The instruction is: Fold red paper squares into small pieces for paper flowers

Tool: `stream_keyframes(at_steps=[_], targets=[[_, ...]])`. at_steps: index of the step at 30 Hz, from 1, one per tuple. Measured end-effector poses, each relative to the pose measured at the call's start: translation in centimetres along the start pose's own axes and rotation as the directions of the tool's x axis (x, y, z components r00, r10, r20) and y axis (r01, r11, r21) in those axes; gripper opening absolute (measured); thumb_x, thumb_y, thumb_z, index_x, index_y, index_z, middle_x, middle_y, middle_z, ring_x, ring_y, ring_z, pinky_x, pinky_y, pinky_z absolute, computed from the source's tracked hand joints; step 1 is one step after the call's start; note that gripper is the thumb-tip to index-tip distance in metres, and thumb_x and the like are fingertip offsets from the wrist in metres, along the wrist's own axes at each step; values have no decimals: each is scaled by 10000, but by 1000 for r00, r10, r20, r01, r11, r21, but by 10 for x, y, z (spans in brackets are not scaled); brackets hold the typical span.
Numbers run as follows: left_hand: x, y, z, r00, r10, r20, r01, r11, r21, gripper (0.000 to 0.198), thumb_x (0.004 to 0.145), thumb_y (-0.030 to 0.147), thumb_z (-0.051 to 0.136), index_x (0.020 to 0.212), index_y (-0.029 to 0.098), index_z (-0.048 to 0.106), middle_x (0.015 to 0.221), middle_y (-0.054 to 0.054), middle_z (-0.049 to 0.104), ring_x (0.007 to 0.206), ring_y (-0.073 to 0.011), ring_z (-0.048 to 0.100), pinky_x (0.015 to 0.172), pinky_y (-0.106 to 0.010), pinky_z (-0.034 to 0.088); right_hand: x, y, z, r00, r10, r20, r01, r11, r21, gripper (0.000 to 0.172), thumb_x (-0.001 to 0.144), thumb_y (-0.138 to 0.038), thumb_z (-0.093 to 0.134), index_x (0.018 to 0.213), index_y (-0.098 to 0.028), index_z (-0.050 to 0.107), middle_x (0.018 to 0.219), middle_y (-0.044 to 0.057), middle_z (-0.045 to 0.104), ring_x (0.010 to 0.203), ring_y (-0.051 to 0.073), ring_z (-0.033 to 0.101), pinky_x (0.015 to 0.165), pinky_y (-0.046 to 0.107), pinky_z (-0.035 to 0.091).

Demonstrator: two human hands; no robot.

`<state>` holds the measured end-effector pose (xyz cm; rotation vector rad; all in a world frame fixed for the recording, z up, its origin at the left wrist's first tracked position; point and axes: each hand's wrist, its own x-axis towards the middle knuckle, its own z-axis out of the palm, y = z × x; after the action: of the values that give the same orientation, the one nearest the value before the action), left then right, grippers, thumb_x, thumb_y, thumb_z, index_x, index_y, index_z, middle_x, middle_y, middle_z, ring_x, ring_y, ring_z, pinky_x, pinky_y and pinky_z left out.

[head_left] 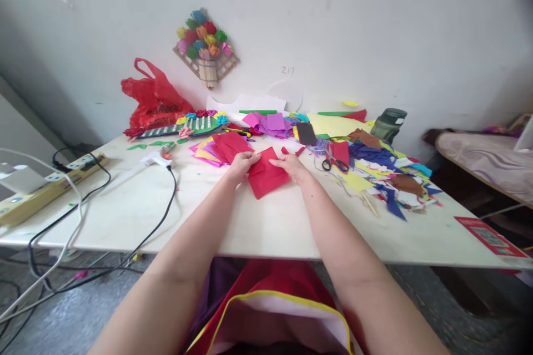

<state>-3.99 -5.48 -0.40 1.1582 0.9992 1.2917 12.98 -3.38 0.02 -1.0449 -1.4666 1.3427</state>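
A red paper square (266,177) lies on the white table (266,222) in front of me. My left hand (241,165) pinches its upper left edge, fingers closed on the paper. My right hand (291,166) grips the upper right edge, thumb and fingers pressed on the sheet. A stack of red, pink and yellow paper sheets (220,148) sits just behind my left hand. Small red scraps (291,151) lie behind my right hand.
Red-handled scissors (333,162) and a heap of coloured paper scraps (387,177) lie right. A black phone (307,133), purple sheets (270,123), a glue gun (160,158) with cable, a power strip (50,183), a red plastic bag (154,97) and a green bottle (388,123) stand around.
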Motion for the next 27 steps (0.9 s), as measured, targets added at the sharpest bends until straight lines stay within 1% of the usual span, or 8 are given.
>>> stream_keyframes(at_steps=[3,6,8,14,17,19,23,27], targets=[[-3,-7,-1,1000,8,13,-7,999,-45,342,524,409,730,593,131,541,529,-5,568,452,-93,486,447,-215,340,-2,3,2,1000,-2,11,2,998,-64,267,492,-358,731,534,-158,558,482,-12,540,529,146,531,540,283,419],[-2,-12,-4,999,6,46,-3,998,-65,339,548,410,718,615,125,548,558,-17,586,484,-100,507,482,-221,372,-1,5,4,1000,-16,-4,16,992,-122,295,491,-375,724,495,-159,522,458,-24,503,503,134,502,520,277,397],[-1,-12,-6,997,-7,77,13,997,-82,333,550,398,719,643,120,561,575,-22,594,500,-105,517,495,-222,383,0,6,4,1000,-20,-9,19,991,-132,297,498,-385,720,498,-161,525,466,-18,508,515,140,506,526,279,396],[-3,-10,-6,997,-9,81,13,998,-54,302,538,363,725,643,124,573,536,-10,574,468,-95,497,461,-210,358,1,8,2,998,-52,-20,50,992,-118,280,514,-397,712,528,-166,555,514,2,548,578,166,536,556,290,405],[-4,-8,-4,998,-20,58,22,999,-35,287,547,361,714,632,129,569,512,-2,562,436,-86,471,436,-205,335,0,7,1,999,-50,-12,48,991,-124,288,507,-395,715,504,-165,541,493,-3,533,547,157,525,542,287,400],[-4,-8,-3,999,-15,32,16,999,-39,281,541,357,713,622,132,566,515,-4,567,445,-93,479,443,-210,344,-1,6,1,999,-50,1,50,992,-116,283,494,-382,724,498,-165,543,485,-7,528,538,155,521,535,286,399],[-1,-9,-2,1000,4,-1,-4,999,-33,276,530,351,711,611,133,564,537,-10,582,480,-107,504,469,-217,363,-2,4,3,999,-51,16,53,995,-79,240,490,-342,734,540,-155,592,508,-4,550,565,169,545,546,291,413],[-1,-8,-2,999,31,-11,-31,1000,0,258,553,349,696,579,137,553,477,13,539,429,-82,452,434,-205,319,-3,3,5,999,-53,13,53,997,-54,211,509,-314,723,595,-146,630,551,3,588,611,180,575,571,290,432]])
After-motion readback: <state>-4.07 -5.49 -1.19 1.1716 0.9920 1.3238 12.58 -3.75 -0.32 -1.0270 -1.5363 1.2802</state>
